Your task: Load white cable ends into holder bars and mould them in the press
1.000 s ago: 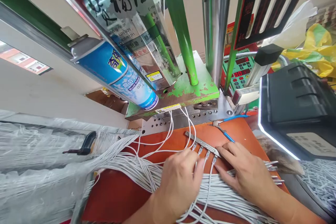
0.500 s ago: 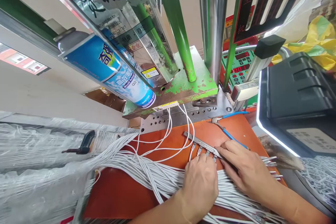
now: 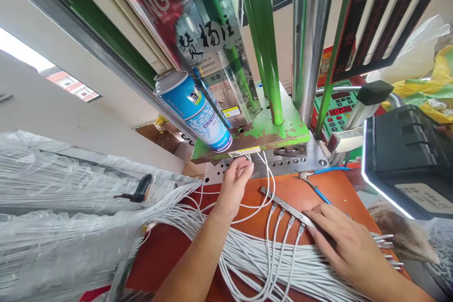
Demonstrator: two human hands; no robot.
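My right hand [image 3: 348, 240] grips the lower right end of a narrow metal bar [image 3: 285, 206], fingers on top and thumb along its near side. Several white cables [image 3: 279, 240] run down from small connectors seated along the bar's near edge. My left hand [image 3: 236, 177] is at the front lip of the green press plate [image 3: 286, 133], fingers loosely curled and apart from the thumb. Beside its fingertips, thin white cables [image 3: 269, 174] come out from under the plate. I see nothing held in that hand, though its fingertips partly cover the cables behind.
A thick bundle of white cables [image 3: 244, 240] crosses the orange table [image 3: 166, 264]. Blue-handled pliers [image 3: 313, 184] lie behind my right hand. A spray can [image 3: 201, 113] stands on the plate's left side. A black lamp-like box [image 3: 410, 160] juts in from the right.
My left hand has let go of the connectors at the bar and moved up and left to the press. My right hand stays on the bar. The view has shifted, and the display digits differ.
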